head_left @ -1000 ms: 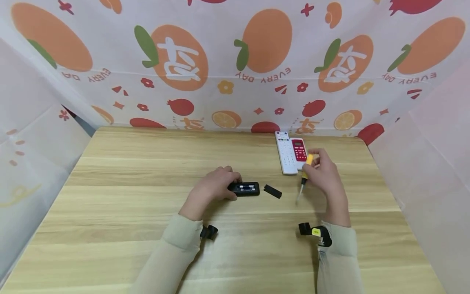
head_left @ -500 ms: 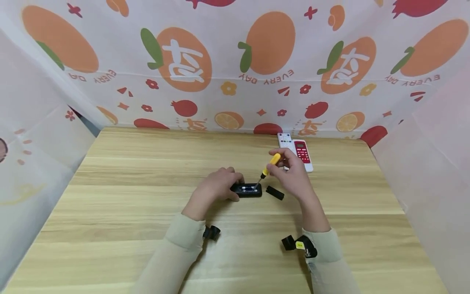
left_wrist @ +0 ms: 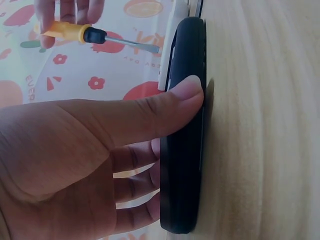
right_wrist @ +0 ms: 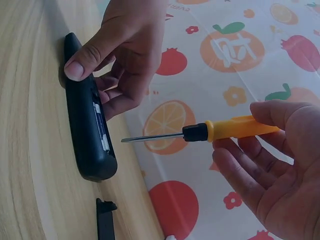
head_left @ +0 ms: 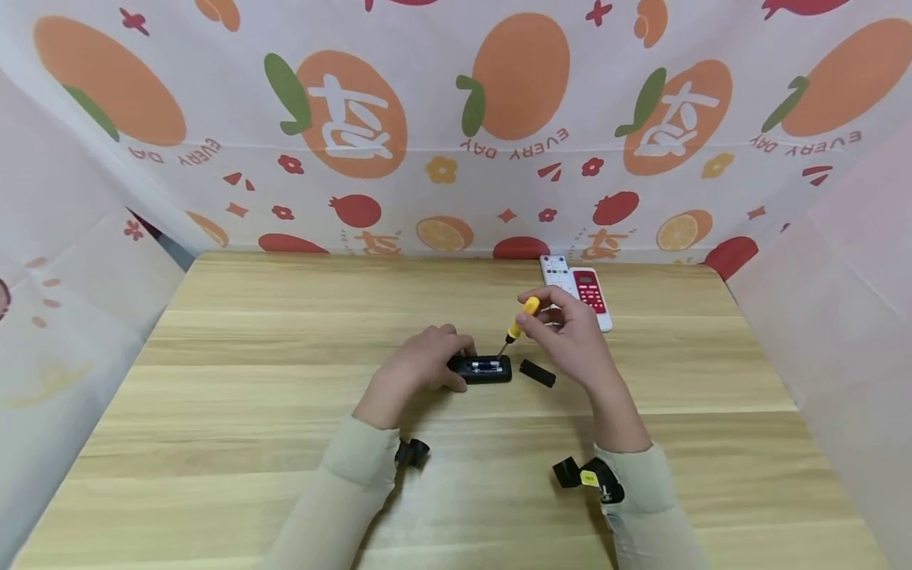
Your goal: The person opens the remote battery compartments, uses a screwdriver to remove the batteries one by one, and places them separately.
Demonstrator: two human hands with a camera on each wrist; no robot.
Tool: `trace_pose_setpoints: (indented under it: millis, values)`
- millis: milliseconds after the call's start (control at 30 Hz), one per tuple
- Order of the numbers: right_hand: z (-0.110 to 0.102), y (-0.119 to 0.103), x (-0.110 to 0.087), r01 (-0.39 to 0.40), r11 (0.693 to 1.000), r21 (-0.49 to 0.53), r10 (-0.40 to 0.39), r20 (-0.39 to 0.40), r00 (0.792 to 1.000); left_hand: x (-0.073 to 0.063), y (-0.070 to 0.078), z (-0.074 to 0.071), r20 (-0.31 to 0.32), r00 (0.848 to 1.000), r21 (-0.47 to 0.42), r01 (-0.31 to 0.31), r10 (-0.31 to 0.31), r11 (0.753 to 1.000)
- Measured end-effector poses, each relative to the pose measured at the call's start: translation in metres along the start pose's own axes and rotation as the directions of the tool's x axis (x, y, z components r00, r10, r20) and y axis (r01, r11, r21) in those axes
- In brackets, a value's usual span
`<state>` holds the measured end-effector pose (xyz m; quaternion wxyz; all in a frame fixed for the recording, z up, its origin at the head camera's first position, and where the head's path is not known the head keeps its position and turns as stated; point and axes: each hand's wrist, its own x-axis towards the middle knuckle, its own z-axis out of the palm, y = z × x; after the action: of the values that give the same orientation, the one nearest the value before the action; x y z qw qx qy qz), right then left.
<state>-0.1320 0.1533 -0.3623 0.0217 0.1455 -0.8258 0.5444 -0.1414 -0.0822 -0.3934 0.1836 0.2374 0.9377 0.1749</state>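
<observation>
A black remote control (head_left: 499, 370) lies back side up on the table, its battery compartment uncovered with batteries (head_left: 486, 366) inside. My left hand (head_left: 422, 360) grips its left end, the thumb along the near side in the left wrist view and the fingers on the far side. My right hand (head_left: 570, 328) pinches the yellow handle of a flat-blade screwdriver (right_wrist: 235, 128) between thumb and fingers. In the right wrist view the blade tip points at the compartment, a small gap away from it. The black battery cover (head_left: 537, 373) lies just right of the remote.
Behind my right hand, a white remote (head_left: 556, 271) and a white-and-red remote (head_left: 590, 293) lie side by side near the table's back edge. A fruit-print cloth (head_left: 442, 190) hangs behind the wooden table (head_left: 285, 340).
My right hand has carried the screwdriver left from beside the white remotes to over the black remote's battery compartment. Over the last half second its tip has lifted slightly. The left hand keeps its grip.
</observation>
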Motion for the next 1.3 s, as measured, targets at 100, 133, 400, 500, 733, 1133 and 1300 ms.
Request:
trace_pose_setpoints:
  millis: [100,133,400,500,733,1133,1300]
  values:
    - [0.003,-0.003,0.0,0.013,1.0,-0.023,-0.012,0.032,0.999,0.0,-0.001,0.0,0.005,1.0,-0.007,0.009,-0.009,1.0]
    - [0.004,-0.003,0.0,0.023,0.999,-0.035,-0.021,0.044,0.999,0.0,-0.001,-0.001,0.005,1.0,-0.006,0.008,-0.008,1.0]
    - [0.003,-0.004,-0.004,0.108,0.983,-0.148,-0.094,0.094,0.991,0.003,0.009,0.001,-0.008,1.0,-0.022,0.001,-0.002,1.0]
    - [-0.004,-0.009,-0.006,0.152,0.97,-0.192,-0.129,0.127,0.983,0.008,0.016,-0.001,-0.025,1.0,-0.026,-0.011,0.01,1.0]
    - [-0.001,-0.019,-0.014,0.248,0.912,-0.327,-0.184,0.215,0.959,0.012,0.013,0.0,-0.014,1.0,-0.037,-0.001,0.0,0.999]
    - [0.008,-0.02,-0.013,0.188,0.866,-0.464,-0.094,0.217,0.972,0.003,-0.001,0.001,-0.023,1.0,-0.065,0.007,-0.009,0.998]
    - [0.009,-0.023,-0.014,0.157,0.857,-0.491,-0.036,0.248,0.968,0.0,-0.001,0.0,-0.006,1.0,-0.074,0.007,-0.008,0.997]
